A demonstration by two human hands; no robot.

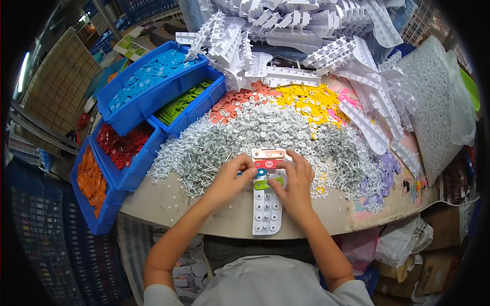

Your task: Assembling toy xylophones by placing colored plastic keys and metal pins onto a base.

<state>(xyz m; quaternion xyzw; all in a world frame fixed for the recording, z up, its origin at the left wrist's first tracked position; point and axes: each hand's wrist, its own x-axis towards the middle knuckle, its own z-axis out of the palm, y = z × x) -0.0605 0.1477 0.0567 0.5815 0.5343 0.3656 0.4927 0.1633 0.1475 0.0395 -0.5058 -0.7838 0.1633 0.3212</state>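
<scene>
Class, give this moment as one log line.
left hand: at blue piece; right hand: at green piece; red piece: on board; board: at table edge

On the table (227, 224), screws (204, 148) lie behind one panel (267, 214), bins (158, 97) to their left, a sack (423, 97) far right, other panels (291, 76) behind.

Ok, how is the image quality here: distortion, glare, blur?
Head view: fisheye bending grows toward the black border; a light strip glares at far left; the left hand, right hand and white studded strip look fairly sharp and evenly lit; many heaped pins are too small to separate.
</scene>
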